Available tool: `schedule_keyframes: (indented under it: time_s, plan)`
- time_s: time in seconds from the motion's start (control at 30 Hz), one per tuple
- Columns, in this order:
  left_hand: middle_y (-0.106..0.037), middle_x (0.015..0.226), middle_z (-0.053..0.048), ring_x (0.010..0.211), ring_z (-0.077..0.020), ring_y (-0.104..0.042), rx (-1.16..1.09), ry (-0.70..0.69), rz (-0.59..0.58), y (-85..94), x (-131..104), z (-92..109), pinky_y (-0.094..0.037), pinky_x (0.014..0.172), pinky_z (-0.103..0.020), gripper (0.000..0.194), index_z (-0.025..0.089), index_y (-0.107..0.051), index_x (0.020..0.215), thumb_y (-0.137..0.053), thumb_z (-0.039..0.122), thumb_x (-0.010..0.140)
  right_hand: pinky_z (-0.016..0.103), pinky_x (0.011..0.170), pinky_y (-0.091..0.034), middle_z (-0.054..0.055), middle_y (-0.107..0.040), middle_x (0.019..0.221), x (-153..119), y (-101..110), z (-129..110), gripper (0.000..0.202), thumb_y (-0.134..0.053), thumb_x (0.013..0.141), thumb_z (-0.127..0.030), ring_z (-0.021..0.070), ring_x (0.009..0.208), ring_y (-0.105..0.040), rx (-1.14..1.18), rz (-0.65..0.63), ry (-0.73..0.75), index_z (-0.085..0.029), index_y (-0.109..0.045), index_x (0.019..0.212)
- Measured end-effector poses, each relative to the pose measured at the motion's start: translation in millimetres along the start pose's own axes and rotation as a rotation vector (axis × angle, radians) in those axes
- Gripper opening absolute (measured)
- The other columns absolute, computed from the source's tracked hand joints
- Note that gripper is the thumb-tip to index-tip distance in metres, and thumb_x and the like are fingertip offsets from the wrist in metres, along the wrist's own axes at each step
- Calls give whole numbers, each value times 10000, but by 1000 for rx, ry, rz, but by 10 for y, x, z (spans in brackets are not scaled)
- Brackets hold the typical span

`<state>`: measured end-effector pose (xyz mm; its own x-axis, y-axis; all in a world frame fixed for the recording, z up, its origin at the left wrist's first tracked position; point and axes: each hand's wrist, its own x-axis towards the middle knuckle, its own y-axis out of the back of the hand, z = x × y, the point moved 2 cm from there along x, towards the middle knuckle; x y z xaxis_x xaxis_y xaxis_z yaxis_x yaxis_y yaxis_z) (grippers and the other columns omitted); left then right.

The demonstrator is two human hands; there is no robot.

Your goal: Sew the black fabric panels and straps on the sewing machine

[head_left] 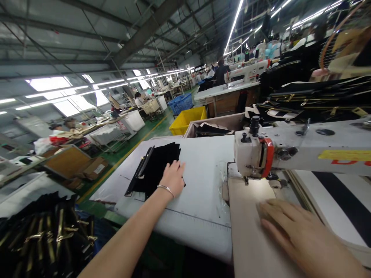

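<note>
My left hand (173, 178), with a silver bangle at the wrist, lies with fingers apart on the right edge of a black fabric piece (160, 164). A dark strip with a small metal part runs along that piece's left side, on the white table (199, 166). On the right, my right hand (286, 224) is slightly blurred, fingers spread, over a beige panel (246, 231). The panel's far end lies beneath the head of a white sewing machine (251, 154) with an orange-red part.
Black zippered pieces (49, 235) are heaped at the lower left. Beyond the table stand a yellow bin (188, 117) and a blue basket (181, 103). More dark zippered pieces (313, 98) are piled behind the machine. A striped panel (342, 200) lies at the right.
</note>
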<state>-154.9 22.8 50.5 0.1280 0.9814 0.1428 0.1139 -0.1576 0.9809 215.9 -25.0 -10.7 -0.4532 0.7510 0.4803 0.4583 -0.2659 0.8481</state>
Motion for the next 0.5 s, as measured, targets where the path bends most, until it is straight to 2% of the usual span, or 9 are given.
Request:
schedule_keyframes:
  time_s: [0.03, 0.1, 0.17, 0.23, 0.3, 0.37, 0.4, 0.43, 0.5]
  plan:
    - [-517, 1353, -142, 1266, -299, -469, 35, 48, -10, -7, -24, -211, -347, 1072, -480, 528, 158, -479, 1323, -587, 162, 806, 458, 960, -449, 47, -623, 1190, 115, -45, -8, 411, -507, 864, -513, 260, 1078, -575, -27, -34, 39, -277, -629, 1178]
    - [-575, 1279, -149, 1185, -295, -544, 65, 78, -26, -18, -37, -517, -430, 1001, -425, 442, 140, -555, 1232, -615, 172, 795, 472, 985, -417, 66, -591, 1230, 257, -156, -5, 446, -493, 884, -490, 262, 1118, -539, -65, -84, 77, -240, -581, 1243]
    - [-649, 1143, -120, 1054, -251, -620, 65, 68, -10, 39, -17, -663, -481, 927, -370, 287, 152, -611, 1135, -556, 176, 854, 461, 995, -401, 65, -581, 1235, 296, -250, 20, 447, -474, 902, -469, 254, 1136, -518, -80, -86, 75, -231, -553, 1273]
    - [-662, 1059, -110, 1000, -234, -629, 74, 86, 49, 205, -10, -663, -480, 916, -370, 247, 155, -615, 1109, -453, 197, 928, 453, 1002, -387, 59, -570, 1251, 280, -293, 41, 448, -466, 909, -462, 249, 1157, -499, -88, -79, 73, -238, -534, 1291]
    - [-636, 1066, -122, 1038, -245, -593, 66, 93, 159, 448, -57, -513, -448, 954, -398, 293, 140, -587, 1139, -373, 252, 974, 463, 1027, -357, 56, -539, 1299, 259, -284, 38, 463, -467, 910, -456, 252, 1195, -472, -103, -70, 74, -246, -504, 1321]
    - [-620, 1055, -117, 1033, -238, -575, -14, 1, 227, 655, -158, -227, -439, 960, -392, 327, 134, -578, 1139, -341, 306, 992, 485, 1052, -320, 54, -508, 1344, 257, -244, 12, 469, -461, 915, -440, 258, 1220, -454, -119, -67, 71, -251, -480, 1344]
    - [-624, 1019, -101, 985, -222, -585, -92, -108, 190, 704, -212, -50, -457, 930, -370, 333, 145, -590, 1118, -341, 329, 994, 491, 1061, -307, 54, -501, 1355, 264, -220, -6, 466, -457, 919, -431, 259, 1226, -450, -124, -69, 68, -249, -477, 1347]
    - [-627, 999, -81, 950, -203, -591, -174, -241, 99, 703, -258, 134, -473, 901, -345, 335, 166, -604, 1101, -350, 357, 994, 491, 1066, -301, 55, -502, 1356, 275, -197, -25, 458, -452, 922, -421, 258, 1226, -450, -124, -72, 64, -244, -481, 1344]
    - [-610, 1103, -75, 1036, -204, -568, -274, -405, -32, 579, -289, 439, -452, 950, -345, 340, 199, -609, 1137, -390, 405, 980, 479, 1066, -308, 57, -512, 1348, 299, -157, -57, 438, -447, 928, -403, 256, 1226, -451, -114, -79, 49, -236, -496, 1330]
